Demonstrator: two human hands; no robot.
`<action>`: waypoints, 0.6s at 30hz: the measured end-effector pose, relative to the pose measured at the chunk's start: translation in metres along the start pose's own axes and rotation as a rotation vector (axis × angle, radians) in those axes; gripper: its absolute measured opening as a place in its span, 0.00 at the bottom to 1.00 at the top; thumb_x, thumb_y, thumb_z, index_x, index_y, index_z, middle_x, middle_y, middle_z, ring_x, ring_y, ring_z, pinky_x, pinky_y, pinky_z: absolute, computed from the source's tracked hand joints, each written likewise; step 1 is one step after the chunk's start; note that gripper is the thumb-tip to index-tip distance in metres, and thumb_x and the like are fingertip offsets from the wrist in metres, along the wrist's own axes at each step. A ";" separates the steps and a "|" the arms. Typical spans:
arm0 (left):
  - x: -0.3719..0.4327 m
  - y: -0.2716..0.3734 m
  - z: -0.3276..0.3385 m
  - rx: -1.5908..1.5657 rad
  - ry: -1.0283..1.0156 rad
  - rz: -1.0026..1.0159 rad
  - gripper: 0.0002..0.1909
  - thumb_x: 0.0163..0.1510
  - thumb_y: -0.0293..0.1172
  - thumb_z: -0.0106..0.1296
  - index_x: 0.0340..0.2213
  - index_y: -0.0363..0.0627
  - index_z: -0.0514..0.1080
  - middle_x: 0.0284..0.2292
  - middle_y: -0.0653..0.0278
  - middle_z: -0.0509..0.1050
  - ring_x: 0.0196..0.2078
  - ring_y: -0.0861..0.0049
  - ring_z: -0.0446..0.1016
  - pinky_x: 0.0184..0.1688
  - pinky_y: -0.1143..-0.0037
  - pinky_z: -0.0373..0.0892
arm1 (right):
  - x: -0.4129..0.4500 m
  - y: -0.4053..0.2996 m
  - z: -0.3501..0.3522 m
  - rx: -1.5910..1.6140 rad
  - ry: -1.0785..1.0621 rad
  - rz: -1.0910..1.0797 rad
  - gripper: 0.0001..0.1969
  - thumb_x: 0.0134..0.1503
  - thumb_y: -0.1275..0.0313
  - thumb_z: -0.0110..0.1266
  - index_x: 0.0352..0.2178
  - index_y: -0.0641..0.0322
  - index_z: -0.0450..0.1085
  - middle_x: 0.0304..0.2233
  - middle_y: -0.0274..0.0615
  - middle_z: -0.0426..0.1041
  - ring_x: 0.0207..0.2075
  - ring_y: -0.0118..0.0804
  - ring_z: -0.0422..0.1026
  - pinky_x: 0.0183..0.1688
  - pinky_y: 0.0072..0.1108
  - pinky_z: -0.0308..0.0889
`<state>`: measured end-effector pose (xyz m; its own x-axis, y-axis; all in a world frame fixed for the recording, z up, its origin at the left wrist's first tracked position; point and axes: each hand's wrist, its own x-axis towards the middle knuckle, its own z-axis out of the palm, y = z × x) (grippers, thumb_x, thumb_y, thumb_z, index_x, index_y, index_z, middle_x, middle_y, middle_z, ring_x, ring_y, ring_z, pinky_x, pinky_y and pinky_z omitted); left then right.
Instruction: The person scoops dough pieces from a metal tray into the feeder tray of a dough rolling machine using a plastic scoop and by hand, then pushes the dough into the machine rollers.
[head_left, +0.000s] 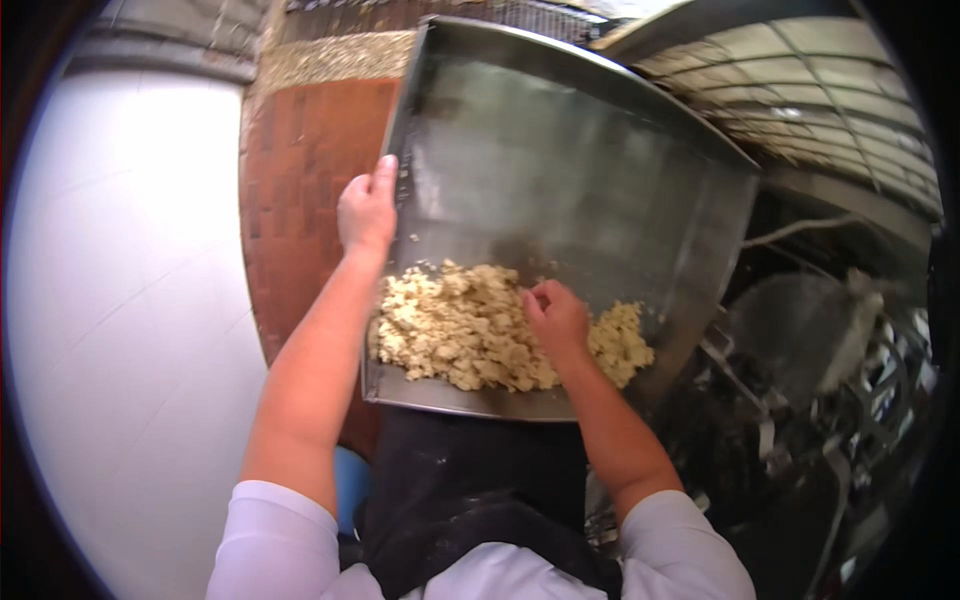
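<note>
A large, deep sheet-metal tray (555, 180) lies before me, its near edge close to my dark apron or trousers. Around its left wall my left hand (367, 206) is closed, thumb along the rim. Pale yellow, lumpy crumbs (457, 330), dough-like in look, are heaped along the near side of the tray, with a smaller part to the right of my right wrist. My right hand (559, 319) is at the heap with curled fingers; whether crumbs are inside them is hidden. A few loose bits cling near the left wall.
A smooth white surface (135, 262) runs along my left. Between it and the tray shows a reddish-brown tiled floor (292, 187). A blue container (351, 484) stands low by my left side. Dark machinery or metal parts (810, 360), blurred, fill the right, below a wire-grid panel (810, 97).
</note>
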<state>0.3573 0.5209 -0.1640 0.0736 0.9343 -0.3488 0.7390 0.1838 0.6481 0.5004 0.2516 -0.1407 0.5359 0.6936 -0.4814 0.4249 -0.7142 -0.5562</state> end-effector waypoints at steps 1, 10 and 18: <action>0.003 0.002 -0.002 0.013 -0.023 -0.028 0.36 0.54 0.63 0.45 0.18 0.35 0.68 0.22 0.45 0.71 0.27 0.54 0.69 0.34 0.61 0.64 | -0.008 0.002 -0.008 0.117 0.008 0.225 0.11 0.51 0.62 0.57 0.25 0.58 0.72 0.26 0.42 0.75 0.29 0.45 0.74 0.31 0.34 0.67; -0.060 0.021 -0.027 0.516 0.172 0.557 0.27 0.53 0.55 0.50 0.40 0.41 0.71 0.47 0.50 0.71 0.47 0.56 0.70 0.49 0.62 0.65 | -0.169 0.015 -0.060 0.192 0.292 0.320 0.03 0.51 0.71 0.54 0.26 0.58 0.72 0.26 0.45 0.73 0.30 0.47 0.73 0.32 0.33 0.68; -0.169 -0.009 -0.003 0.634 -1.060 0.557 0.17 0.46 0.43 0.57 0.29 0.40 0.76 0.25 0.55 0.77 0.28 0.63 0.76 0.36 0.69 0.70 | -0.306 0.076 -0.103 0.357 0.482 0.272 0.12 0.45 0.72 0.53 0.35 0.59 0.72 0.43 0.49 0.70 0.48 0.51 0.68 0.51 0.34 0.63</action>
<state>0.3365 0.3624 -0.1091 0.7256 0.1023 -0.6804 0.6000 -0.5782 0.5529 0.4436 -0.0249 0.0341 0.8918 0.3142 -0.3255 0.0044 -0.7255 -0.6882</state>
